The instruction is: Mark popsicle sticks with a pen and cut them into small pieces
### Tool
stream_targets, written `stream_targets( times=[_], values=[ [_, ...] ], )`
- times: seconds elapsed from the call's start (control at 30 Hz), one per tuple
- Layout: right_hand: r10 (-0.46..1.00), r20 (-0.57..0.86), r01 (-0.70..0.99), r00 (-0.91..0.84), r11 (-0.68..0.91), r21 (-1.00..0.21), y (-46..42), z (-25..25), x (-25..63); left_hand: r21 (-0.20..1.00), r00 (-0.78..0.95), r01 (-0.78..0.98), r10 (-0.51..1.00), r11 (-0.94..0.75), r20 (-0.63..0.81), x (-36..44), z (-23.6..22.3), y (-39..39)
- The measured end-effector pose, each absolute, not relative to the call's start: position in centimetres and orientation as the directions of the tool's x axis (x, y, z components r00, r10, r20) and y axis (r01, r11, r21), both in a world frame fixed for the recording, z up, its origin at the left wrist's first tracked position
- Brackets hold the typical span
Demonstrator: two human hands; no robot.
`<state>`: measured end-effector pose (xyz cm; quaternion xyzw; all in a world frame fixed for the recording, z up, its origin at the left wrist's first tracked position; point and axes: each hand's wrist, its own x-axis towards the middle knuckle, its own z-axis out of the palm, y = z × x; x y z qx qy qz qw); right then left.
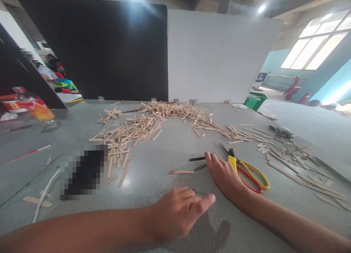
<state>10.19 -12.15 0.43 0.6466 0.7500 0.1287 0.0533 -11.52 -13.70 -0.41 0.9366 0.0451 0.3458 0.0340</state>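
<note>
Head view, slim rod (196, 159) (right hand (223, 170)), wooden stick (181, 172)

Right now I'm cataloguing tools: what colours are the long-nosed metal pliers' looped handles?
One red handle, one yellow handle; the head view shows both.

From where I stand, the wooden sticks (149, 123) look dry, pale and matt, strewn over a grey tabletop (153, 154) with a finely streaked grain and a soft sheen. The pliers (232, 162) pair dark metal with glossy, plastic-looking grips. Behind, the black panel (115, 55) is smooth, the white panel (214, 55) flat and matt. The bottle (44, 112) is shiny clear plastic; the dark rod (196, 159) may be plastic too, though it's hard to make out.
</note>
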Motion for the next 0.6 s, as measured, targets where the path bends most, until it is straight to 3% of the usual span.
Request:
stream_targets(
  times=[0.1, 0.2, 0.33, 0.4, 0.6],
  values=[
    [0.983, 0.084, 0.958, -0.165, 0.140, 0.251, -12.2, 0.5, 10.2, -0.155, 0.790, 0.084, -0.029, -0.984, 0.612, -11.4, 0.1, -14.3],
    [0.980, 0.082, 0.957, -0.180, 0.155, 0.243, -12.1, 0.5, 10.3, -0.258, 0.801, 0.181, -0.010, -0.949, 0.598, -11.5, -0.1, -14.8],
    [0.973, 0.090, 0.954, -0.211, 0.185, 0.234, -12.0, 0.3, 10.4, -0.203, 0.730, 0.571, 0.379, -0.795, 0.569, -11.3, -1.2, -15.3],
    [0.972, 0.102, 0.955, -0.213, 0.185, 0.232, -12.0, 0.1, 10.4, -0.164, 0.691, 0.668, 0.523, -0.726, 0.499, -11.2, -1.5, -15.3],
    [0.969, 0.121, 0.956, -0.216, 0.185, 0.228, -12.0, -0.2, 10.5, -0.146, 0.702, 0.684, 0.591, -0.715, 0.396, -11.1, -1.5, -15.2]
  ],
)
